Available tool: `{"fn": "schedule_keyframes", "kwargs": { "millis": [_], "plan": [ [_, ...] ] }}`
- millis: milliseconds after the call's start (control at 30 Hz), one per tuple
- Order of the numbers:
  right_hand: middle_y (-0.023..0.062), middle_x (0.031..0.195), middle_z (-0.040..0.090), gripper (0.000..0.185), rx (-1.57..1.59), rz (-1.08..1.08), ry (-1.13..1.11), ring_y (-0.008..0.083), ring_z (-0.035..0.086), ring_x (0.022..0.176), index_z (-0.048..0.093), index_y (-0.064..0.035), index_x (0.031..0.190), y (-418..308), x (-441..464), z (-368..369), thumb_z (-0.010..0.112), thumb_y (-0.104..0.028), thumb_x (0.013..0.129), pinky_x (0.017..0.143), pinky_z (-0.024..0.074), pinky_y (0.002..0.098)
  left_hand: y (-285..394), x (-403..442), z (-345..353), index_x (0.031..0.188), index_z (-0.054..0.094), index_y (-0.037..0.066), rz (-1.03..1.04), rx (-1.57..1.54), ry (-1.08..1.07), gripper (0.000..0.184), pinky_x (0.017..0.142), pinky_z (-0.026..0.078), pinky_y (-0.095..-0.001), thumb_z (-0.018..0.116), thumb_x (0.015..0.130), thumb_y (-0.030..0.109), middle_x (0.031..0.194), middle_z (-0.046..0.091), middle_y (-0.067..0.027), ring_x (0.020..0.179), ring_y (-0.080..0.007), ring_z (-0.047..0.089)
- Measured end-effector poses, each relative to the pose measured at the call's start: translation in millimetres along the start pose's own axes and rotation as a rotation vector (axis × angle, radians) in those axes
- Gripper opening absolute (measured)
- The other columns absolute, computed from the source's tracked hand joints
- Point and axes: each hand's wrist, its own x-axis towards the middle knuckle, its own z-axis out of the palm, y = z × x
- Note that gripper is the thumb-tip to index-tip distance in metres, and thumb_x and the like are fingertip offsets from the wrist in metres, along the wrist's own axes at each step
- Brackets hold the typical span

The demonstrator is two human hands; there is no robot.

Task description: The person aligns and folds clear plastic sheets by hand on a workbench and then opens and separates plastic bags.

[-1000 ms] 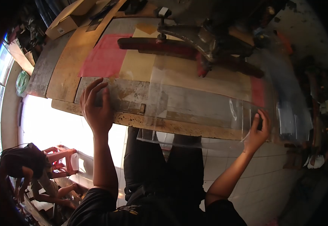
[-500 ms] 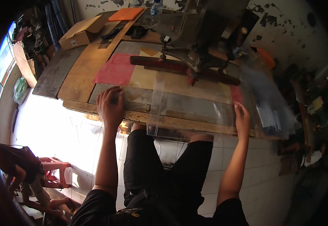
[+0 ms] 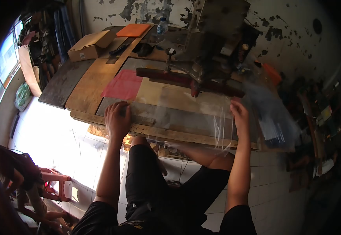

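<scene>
one broad wooden worktable (image 3: 79, 87) carries a dark metal press (image 3: 196, 69) at its far side. a clear, glossy plastic sheet (image 3: 219, 132) spans the near edge, and a brown cardboard box (image 3: 88, 47) stands far left. the right hand (image 3: 240, 114) pinches the sheet's right side between thumb and fingers; near left, the left hand (image 3: 118, 117) half-curls its fingers, thumb apart. the box's white label (image 3: 82, 55) is too small to read.

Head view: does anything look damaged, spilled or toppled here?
Yes: the wall behind the worktable is damaged, its paint flaked off in dark, ragged patches. No spill or toppled item stands out, though the far right is too dark to judge.
</scene>
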Motion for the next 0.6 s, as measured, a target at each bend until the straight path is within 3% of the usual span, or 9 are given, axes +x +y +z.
{"fn": "schedule_keyframes", "kwargs": {
  "millis": [267, 333, 467, 500, 567, 600],
  "plan": [
    [-0.0013, 0.096, 0.061, 0.037, 0.255, -0.091, 0.077, 0.0098, 0.058, 0.087, 0.067, -0.0009, 0.135, 22, -59, -21, 0.070, -0.020, 0.104, 0.084, 0.0474, 0.0259, 10, 2, 2, 0.114, 0.074, 0.012, 0.106, 0.007, -0.146, 0.030, 0.120, 0.032, -0.0517, 0.074, 0.091, 0.032, 0.126, 0.070, -0.0097, 0.124, -0.0311, 0.061],
    [-0.0011, 0.096, 0.061, 0.038, 0.317, -0.115, 0.095, 0.0098, 0.059, 0.088, 0.066, -0.0002, 0.136, 26, -69, -17, 0.070, -0.021, 0.103, 0.084, 0.0488, 0.0267, 36, -3, 6, 0.119, 0.073, 0.009, 0.143, -0.101, -0.280, 0.039, 0.125, 0.024, -0.0557, 0.075, 0.092, 0.038, 0.136, 0.065, -0.0112, 0.133, -0.0310, 0.057],
    [0.0026, 0.100, 0.065, 0.039, 0.363, -0.218, 0.122, 0.0106, 0.061, 0.088, 0.064, 0.0038, 0.136, 40, -74, -21, 0.069, -0.017, 0.104, 0.083, 0.0526, 0.0295, 63, 0, 25, 0.131, 0.066, 0.008, 0.281, -0.209, -0.459, 0.049, 0.129, 0.018, -0.0563, 0.077, 0.092, 0.036, 0.142, 0.063, -0.0136, 0.143, -0.0331, 0.051],
    [0.0026, 0.100, 0.065, 0.039, 0.358, -0.218, 0.130, 0.0106, 0.061, 0.088, 0.064, 0.0038, 0.136, 41, -74, -22, 0.069, -0.017, 0.104, 0.083, 0.0526, 0.0295, 67, 4, 29, 0.131, 0.066, 0.008, 0.287, -0.217, -0.463, 0.049, 0.129, 0.018, -0.0563, 0.077, 0.092, 0.036, 0.142, 0.063, -0.0136, 0.143, -0.0331, 0.051],
    [0.0034, 0.102, 0.066, 0.040, 0.458, -0.215, 0.141, 0.0110, 0.062, 0.087, 0.063, 0.0035, 0.136, 43, -76, -22, 0.071, -0.017, 0.103, 0.082, 0.0534, 0.0298, 70, 8, 34, 0.126, 0.068, 0.006, 0.195, -0.341, -0.530, 0.044, 0.122, 0.034, -0.0502, 0.077, 0.094, 0.035, 0.131, 0.069, -0.0145, 0.130, -0.0315, 0.062],
    [0.0034, 0.102, 0.066, 0.040, 0.457, -0.211, 0.142, 0.0110, 0.062, 0.087, 0.063, 0.0035, 0.136, 41, -77, -22, 0.071, -0.017, 0.103, 0.082, 0.0534, 0.0298, 69, 7, 37, 0.126, 0.068, 0.006, 0.193, -0.341, -0.535, 0.044, 0.122, 0.034, -0.0502, 0.077, 0.094, 0.035, 0.131, 0.069, -0.0145, 0.130, -0.0315, 0.062]
  ]
}}
